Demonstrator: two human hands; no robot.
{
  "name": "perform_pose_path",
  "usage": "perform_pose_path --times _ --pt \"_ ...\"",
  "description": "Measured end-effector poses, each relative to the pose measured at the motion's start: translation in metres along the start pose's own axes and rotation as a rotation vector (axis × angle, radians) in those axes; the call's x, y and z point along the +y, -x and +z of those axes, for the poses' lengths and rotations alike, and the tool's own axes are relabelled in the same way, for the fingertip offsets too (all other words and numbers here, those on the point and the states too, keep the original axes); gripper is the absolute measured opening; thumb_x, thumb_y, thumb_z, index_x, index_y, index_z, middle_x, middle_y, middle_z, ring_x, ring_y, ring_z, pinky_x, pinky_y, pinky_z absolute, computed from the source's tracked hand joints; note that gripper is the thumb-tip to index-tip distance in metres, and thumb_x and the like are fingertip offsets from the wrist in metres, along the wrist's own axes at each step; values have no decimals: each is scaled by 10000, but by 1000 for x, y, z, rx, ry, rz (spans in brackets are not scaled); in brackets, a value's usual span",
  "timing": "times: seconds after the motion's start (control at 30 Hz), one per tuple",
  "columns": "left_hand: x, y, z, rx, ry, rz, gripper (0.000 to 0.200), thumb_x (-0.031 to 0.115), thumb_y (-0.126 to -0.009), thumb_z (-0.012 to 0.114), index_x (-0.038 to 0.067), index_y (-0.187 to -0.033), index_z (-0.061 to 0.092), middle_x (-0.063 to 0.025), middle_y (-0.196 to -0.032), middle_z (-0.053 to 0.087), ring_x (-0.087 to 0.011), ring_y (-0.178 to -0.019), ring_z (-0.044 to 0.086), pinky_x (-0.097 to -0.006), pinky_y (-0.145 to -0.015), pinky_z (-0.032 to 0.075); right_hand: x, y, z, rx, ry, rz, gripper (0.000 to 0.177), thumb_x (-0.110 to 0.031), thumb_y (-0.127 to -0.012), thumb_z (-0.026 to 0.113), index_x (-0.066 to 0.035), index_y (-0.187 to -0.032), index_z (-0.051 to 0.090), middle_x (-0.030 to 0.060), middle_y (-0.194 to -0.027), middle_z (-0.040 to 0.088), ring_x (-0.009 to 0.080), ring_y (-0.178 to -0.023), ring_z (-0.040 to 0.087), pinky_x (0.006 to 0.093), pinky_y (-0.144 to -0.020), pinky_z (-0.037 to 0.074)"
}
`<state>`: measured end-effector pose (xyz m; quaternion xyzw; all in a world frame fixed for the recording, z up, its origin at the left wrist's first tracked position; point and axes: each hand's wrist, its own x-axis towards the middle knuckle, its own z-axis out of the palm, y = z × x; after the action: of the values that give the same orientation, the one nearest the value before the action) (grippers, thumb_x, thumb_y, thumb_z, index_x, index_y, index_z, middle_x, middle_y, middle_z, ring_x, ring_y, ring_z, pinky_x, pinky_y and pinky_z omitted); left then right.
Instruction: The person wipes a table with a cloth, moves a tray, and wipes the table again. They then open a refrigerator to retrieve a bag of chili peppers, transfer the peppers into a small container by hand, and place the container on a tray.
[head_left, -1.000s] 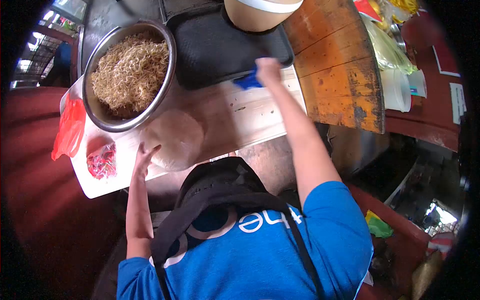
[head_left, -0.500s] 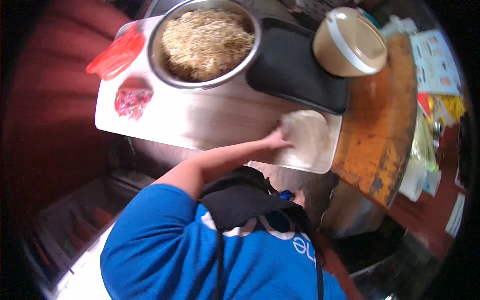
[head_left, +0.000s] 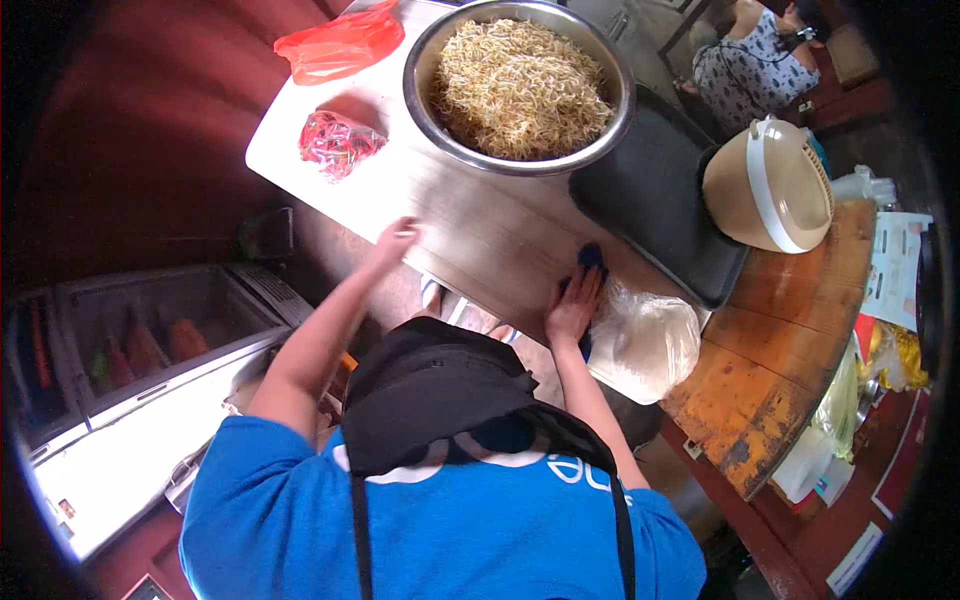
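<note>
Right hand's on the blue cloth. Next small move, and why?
Probably slide the blue cloth left along the table, toward the left hand. The right hand presses flat on it, the plastic bag blocks its right, and the black tray lies just ahead.

Tabletop (head_left: 470, 230) w/ noodle bowl (head_left: 480, 155), black tray (head_left: 640, 200), red bag (head_left: 340, 45)

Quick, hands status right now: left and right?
Left hand: at the table edge, motion-blurred; open or closed cannot be told.
Right hand: open, palm flat on the blue cloth, gripping nothing.
</note>
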<state>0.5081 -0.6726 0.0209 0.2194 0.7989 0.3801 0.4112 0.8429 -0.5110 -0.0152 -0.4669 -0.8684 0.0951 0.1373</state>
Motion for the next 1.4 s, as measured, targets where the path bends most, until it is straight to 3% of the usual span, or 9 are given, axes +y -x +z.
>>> perform_pose_path --times 0.23,0.63,0.8,0.87,1.03,1.1,1.27,1.3,1.4 --pt "-98 105 -174 442 222 -293 236 139 -849 606 55 -1070 603 -26 -812 619 -90 -644 579 -207 -499 422 -134 -108 68 22 -48 -329 576 -238 -883 521 42 -1355 347 237 -1406 335 364 -1307 328 493 -1085 246" --pt "-93 1 -226 181 107 -86 389 262 -855 616 20 -1154 561 -58 -934 626 -127 -782 590 -255 -659 473 -320 -86 108 -133 -281 -638 418 -78 -819 436 45 -1212 508 214 -1307 470 335 -1269 401 445 -1092 276" --pt "-63 -83 -257 131 -119 95 452 302 -834 651 17 -1174 563 -127 -1034 650 -224 -889 644 -315 -796 501 -247 -24 86 -235 -375 -733 488 -85 -802 483 -54 -1288 493 153 -1348 452 305 -1276 407 445 -1073 312" --pt "-88 -103 -268 101 -68 92 464 316 -842 641 38 -1205 560 -122 -1075 654 -228 -930 644 -332 -795 503 -194 3 39 -496 -202 -477 472 -44 -821 456 -16 -1292 482 147 -1369 443 297 -1283 396 424 -1092 281" --pt "-94 -21 -283 168 -205 -129 375 318 -782 622 76 -1069 633 -138 -1023 666 -277 -961 635 -381 -852 485 -24 33 -25 -177 -43 109 341 -125 -904 479 13 -1215 509 219 -1205 529 317 -1071 512 408 -971 385" --pt "-141 11 -292 244 -280 -197 420 319 -741 645 87 -1091 634 -137 -1094 647 -291 -1021 611 -387 -880 478 36 18 -49 -215 467 -352 424 -136 -794 558 -9 -1198 535 228 -1279 489 372 -1204 425 527 -1025 303" --pt "-221 143 -307 1042 -195 -669 520 263 -688 733 30 -1134 602 -158 -1069 645 -221 -953 643 -336 -849 510 -96 -74 -29 -386 -124 -546 420 -27 -748 483 -55 -1158 568 214 -1256 509 394 -1158 476 470 -966 387" --pt "-239 170 -314 1280 148 -736 534 188 -662 689 -57 -1118 557 -261 -1024 618 -345 -998 603 -372 -851 500 -132 -89 -13 -394 -249 -607 423 34 -746 452 -62 -1138 578 202 -1242 520 386 -1127 505 441 -927 429" --pt "-328 252 -352 1892 625 -569 413 147 -719 650 -65 -1054 531 -215 -958 603 -261 -927 589 -354 -804 479 -269 -133 9 -352 -517 -874 387 97 -704 469 -46 -1034 613 182 -1095 597 374 -993 582 411 -868 470"
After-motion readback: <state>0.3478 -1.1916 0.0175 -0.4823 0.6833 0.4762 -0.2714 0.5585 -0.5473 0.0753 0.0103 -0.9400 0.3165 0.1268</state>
